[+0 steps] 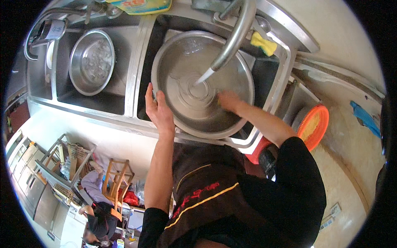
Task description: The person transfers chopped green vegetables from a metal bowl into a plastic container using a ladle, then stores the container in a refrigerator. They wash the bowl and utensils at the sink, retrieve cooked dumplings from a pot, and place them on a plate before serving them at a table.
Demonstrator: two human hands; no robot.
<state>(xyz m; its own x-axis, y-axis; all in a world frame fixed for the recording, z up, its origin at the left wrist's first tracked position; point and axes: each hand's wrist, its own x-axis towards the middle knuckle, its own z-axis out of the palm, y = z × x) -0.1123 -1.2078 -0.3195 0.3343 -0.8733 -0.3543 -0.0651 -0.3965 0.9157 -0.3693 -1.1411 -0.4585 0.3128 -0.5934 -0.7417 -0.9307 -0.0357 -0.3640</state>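
A large stainless steel basin (203, 131) sits tilted in the right sink compartment (263, 77). My left hand (160, 113) grips its left rim, with the thumb on the near side and the fingers along the outside wall. Water runs from the curved faucet (237, 40) onto the basin's floor and spreads in rings. Inside the basin, my right hand (230, 100) is blurred by motion near the right wall. A small yellowish edge shows at its fingertips, but what it is cannot be made out.
A smaller steel bowl (74, 77) with translucent pieces in it stands in the middle sink compartment. A yellow sponge (263, 44) lies on the sink's back right corner. An orange plastic basket (321, 124) is at the right. Behind, a person (100, 217) is beside a wooden stool (116, 179).
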